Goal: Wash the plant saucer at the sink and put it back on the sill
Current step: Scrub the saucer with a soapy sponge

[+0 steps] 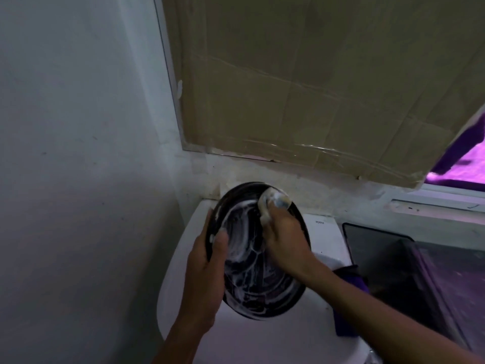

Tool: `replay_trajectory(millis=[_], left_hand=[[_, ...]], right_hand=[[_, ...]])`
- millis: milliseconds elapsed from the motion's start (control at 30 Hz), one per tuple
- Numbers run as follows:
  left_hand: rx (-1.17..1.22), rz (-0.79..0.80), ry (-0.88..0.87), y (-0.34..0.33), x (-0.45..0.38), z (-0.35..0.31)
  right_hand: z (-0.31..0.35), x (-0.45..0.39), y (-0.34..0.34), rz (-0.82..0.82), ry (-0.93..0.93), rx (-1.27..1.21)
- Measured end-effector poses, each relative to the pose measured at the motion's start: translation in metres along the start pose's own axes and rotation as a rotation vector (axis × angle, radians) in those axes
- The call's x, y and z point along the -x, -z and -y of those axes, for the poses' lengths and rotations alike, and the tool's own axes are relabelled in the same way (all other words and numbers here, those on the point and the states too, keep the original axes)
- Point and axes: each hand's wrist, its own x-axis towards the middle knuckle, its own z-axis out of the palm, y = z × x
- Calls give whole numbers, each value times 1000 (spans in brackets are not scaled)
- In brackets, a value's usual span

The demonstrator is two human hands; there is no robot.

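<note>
Over the white sink (265,340), the left hand (207,269) grips the soapy black saucer (252,274) while the right hand (284,237) presses a sponge (273,202) against it

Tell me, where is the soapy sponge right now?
The sponge is in the right hand, pressed on the black saucer's upper rim, above the white sink.

Taped cardboard sheet (301,82) over the window, purple cloth (349,306), dark tray (380,248), white wall (78,153)

black saucer (252,271) streaked with white foam, white sink (262,337), purple cloth (346,324)
</note>
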Motion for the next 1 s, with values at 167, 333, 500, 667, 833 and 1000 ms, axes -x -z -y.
replay_trajectory(millis=[167, 333, 500, 667, 833, 1000], left_hand=[[0, -15, 35, 1, 2, 13], [79, -27, 89, 17, -4, 12], [59, 62, 143, 18, -4, 11], [129, 28, 171, 12, -5, 12], [91, 8, 111, 15, -6, 13], [118, 67, 63, 16, -4, 14]], right_hand=[[41, 19, -18, 130, 237, -259], [13, 37, 6, 416, 703, 302], [-5, 5, 35, 248, 429, 359], [0, 22, 13, 287, 674, 387], [-15, 39, 16, 423, 859, 468], [-28, 21, 40, 150, 515, 627]])
